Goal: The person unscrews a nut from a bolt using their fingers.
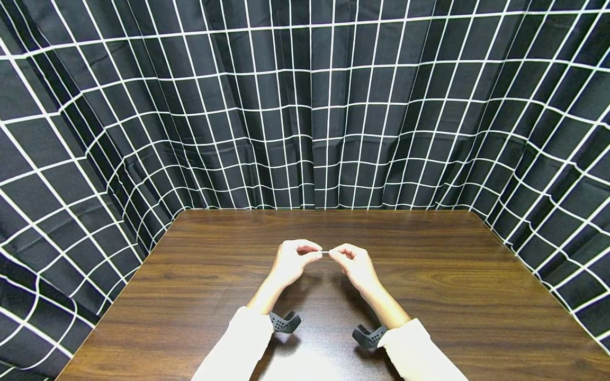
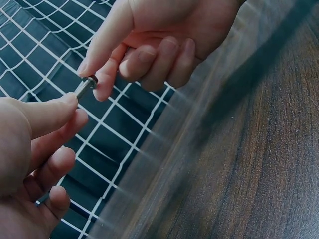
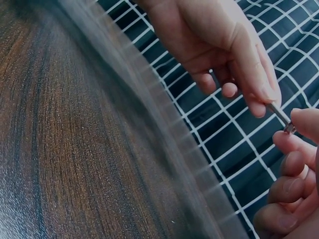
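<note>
A small metal bolt [image 1: 325,252] is held level between both hands, above the table. My left hand [image 1: 292,261] pinches its shank between thumb and index finger. At the other end, the thumb and index finger of my right hand [image 1: 356,264] grip a wider, darker part, which could be a head or a nut. The left wrist view shows this wider end of the bolt [image 2: 88,80] at the right fingertips. In the right wrist view the bare shank [image 3: 280,114] spans the gap between the hands. The other fingers of both hands are loosely curled.
The dark brown wooden table [image 1: 214,233] lies beneath both hands. A black curtain with a white grid [image 1: 305,106] surrounds its back and sides. Dark wrist mounts [image 1: 286,321] sit on the inner side of both forearms, below white sleeves [image 1: 238,344].
</note>
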A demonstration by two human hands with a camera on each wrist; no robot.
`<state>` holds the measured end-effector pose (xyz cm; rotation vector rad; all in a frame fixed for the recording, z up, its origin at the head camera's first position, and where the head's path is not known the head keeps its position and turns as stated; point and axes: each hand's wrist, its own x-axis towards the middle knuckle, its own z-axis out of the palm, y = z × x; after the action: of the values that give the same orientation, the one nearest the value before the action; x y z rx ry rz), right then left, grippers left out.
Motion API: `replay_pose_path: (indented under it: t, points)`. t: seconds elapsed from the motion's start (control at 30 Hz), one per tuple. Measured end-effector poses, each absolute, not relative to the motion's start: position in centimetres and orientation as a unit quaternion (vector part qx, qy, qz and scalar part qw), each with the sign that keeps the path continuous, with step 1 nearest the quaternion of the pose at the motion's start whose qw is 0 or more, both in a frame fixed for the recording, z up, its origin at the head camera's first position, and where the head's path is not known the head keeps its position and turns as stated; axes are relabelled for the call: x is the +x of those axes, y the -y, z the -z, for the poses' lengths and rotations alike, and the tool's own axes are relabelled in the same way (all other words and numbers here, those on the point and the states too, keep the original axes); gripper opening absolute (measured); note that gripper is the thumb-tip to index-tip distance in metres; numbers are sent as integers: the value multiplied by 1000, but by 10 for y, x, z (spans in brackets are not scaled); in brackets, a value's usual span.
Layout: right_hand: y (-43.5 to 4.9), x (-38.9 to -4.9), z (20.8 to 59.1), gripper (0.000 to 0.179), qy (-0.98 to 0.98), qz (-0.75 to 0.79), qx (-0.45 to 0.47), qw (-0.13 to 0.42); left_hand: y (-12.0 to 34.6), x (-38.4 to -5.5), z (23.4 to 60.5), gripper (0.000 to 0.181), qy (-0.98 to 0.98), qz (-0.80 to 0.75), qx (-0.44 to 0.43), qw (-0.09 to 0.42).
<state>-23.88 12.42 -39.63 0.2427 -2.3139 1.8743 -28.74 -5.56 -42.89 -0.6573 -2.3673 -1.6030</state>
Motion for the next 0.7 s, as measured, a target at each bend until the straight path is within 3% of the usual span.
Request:
replay_pose_path:
  t: [0.7]
  points:
    - [-126,-246,406,15,754,-645,95,79,56,-288,430,12,806,539,-221,106]
